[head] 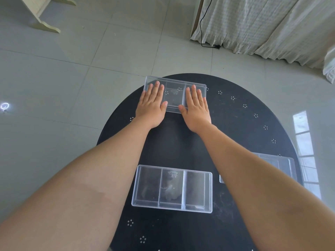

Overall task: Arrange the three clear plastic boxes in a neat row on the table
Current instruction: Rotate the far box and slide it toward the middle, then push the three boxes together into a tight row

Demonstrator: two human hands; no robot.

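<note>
Head view: round black bench (235, 133) on a grey tiled floor (54, 78); three clear plastic boxes on it, each divided into three compartments. Far box (175, 93) at 12 o'clock near the bench edge; left hand (152, 104) and right hand (196, 107) lie flat on it, palms down, fingers extended and together, thumbs at its near rim; neither grip closed around anything. Near box (172, 189) at 6 o'clock, between the forearms, untouched. Third box (282, 165) at 4 o'clock, near the bench rim, partly hidden behind the right forearm. Curtain (262, 24) at 1 o'clock beyond the bench.
</note>
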